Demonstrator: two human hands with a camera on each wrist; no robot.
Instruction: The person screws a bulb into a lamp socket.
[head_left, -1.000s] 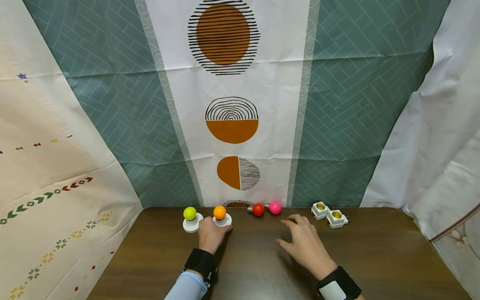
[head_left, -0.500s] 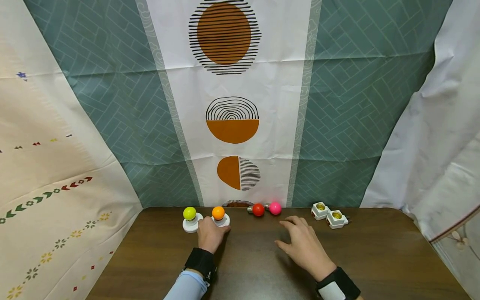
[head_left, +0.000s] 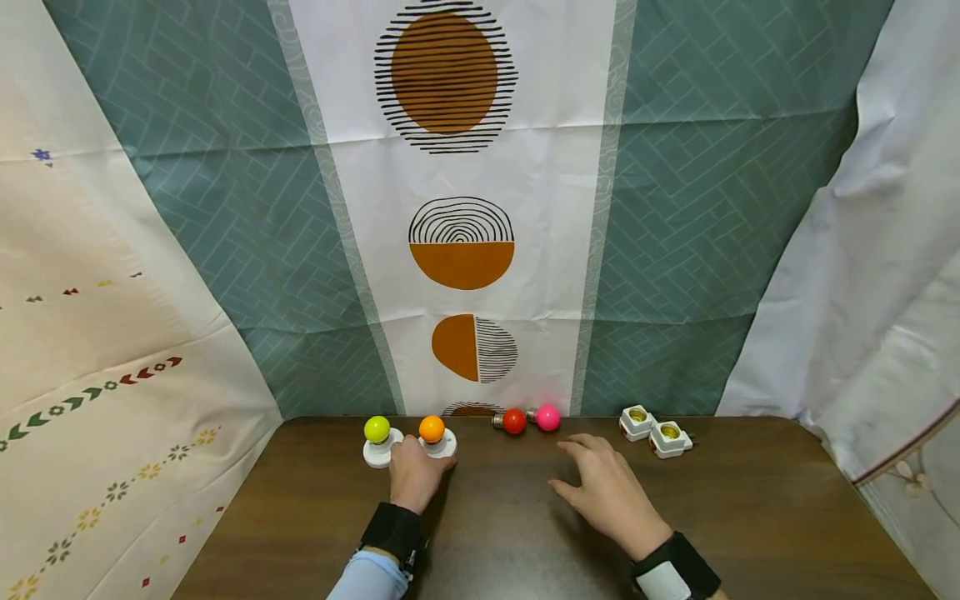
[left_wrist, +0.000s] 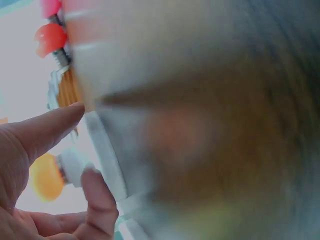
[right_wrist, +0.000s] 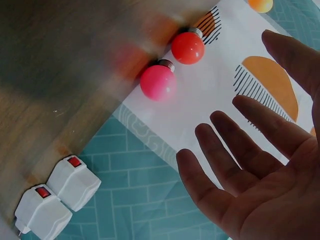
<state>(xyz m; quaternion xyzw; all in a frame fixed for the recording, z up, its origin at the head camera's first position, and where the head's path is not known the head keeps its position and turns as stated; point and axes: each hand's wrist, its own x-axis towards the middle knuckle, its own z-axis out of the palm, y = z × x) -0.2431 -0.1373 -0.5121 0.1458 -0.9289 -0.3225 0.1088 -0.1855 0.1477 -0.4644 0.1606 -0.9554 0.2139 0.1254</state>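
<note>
My left hand (head_left: 415,477) grips the round white lamp holder (head_left: 443,446) low on the table, its thumb on the right side and fingers on the left. An orange bulb (head_left: 431,429) stands upright in that holder. Just left of it, a yellow-green bulb (head_left: 377,429) sits in a matching white holder (head_left: 377,456), close to my fingers. My right hand (head_left: 609,492) hovers over the table with fingers spread and nothing in them. Beyond it lie a red bulb (head_left: 513,421) and a pink bulb (right_wrist: 158,82), both on their sides with metal screw bases.
Two white plug-in sockets (head_left: 637,422) with brass-coloured insides stand side by side at the back right. Red switches show on them in the right wrist view. A patterned cloth (head_left: 300,358) hangs behind the table's (head_left: 510,533) back edge.
My left hand has slid the holder with the orange bulb slightly left, closer to the yellow-green one. My right hand has barely moved.
</note>
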